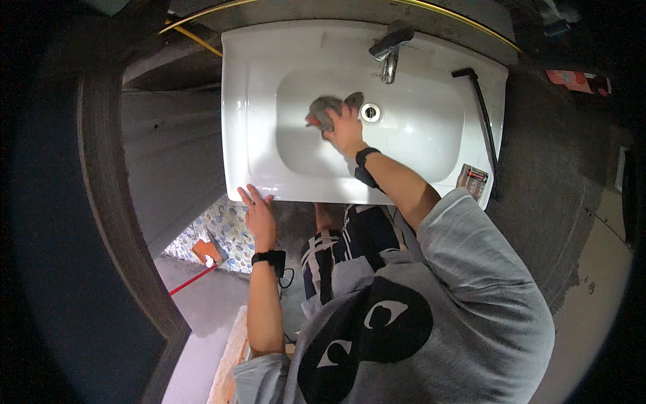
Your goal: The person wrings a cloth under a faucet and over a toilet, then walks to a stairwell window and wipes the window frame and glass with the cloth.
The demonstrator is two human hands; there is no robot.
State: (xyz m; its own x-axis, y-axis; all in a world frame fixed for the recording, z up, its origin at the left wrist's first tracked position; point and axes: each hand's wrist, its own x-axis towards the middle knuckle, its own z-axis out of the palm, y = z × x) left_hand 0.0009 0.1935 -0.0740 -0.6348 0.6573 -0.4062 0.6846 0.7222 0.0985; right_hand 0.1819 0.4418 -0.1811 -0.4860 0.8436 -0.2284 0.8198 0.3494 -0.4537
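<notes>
A white ceramic washbasin (414, 151) lies before me. My right hand (347, 129) presses a crumpled grey cloth (325, 107) onto the bowl's floor, just left of the round drain (370, 112). A bit of reddish colour shows at the cloth's left edge. My left hand (258, 207) rests with spread fingertips on the basin's front left rim and holds nothing. Above the drain, at the back, stands a chrome faucet (389, 55).
A thin black rod with a bent end (483, 106) lies along the basin's right rim, beside a small pack (472, 181) bearing writing. A yellow hose (202, 15) runs behind the basin. Lower left, a red-handled tool (194, 280) lies by an orange object (206, 251).
</notes>
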